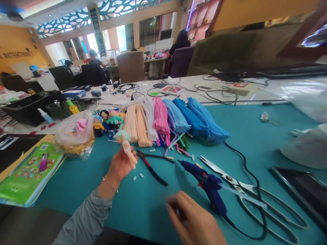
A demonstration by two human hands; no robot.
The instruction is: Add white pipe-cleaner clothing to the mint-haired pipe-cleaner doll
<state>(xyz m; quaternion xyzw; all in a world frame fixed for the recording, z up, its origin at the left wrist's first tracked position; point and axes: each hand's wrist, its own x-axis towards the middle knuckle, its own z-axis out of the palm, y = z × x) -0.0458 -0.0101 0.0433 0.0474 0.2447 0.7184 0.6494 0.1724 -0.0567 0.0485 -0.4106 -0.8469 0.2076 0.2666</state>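
Observation:
My left hand (120, 166) holds a small doll-like figure (128, 151) made of pale pink fuzzy stems, with a mint green top, upright between thumb and fingers. Near the front edge of the teal mat, my right hand (192, 217) is blurred, its fingers curled; whether anything is between them cannot be made out. Black and red pliers (151, 166) lie between the hands, further back. A dark blue glue gun (204, 180) rests just beyond my right hand, beside large metal scissors (245, 189).
Bundles of fuzzy stems, peach (136, 124), pink (160, 117) and blue (201, 120), line the back of the teal mat (89, 183). A plastic bag (75, 131) and green book (30, 173) lie left. A black phone-like device (301, 190) lies right. Other people sit far behind.

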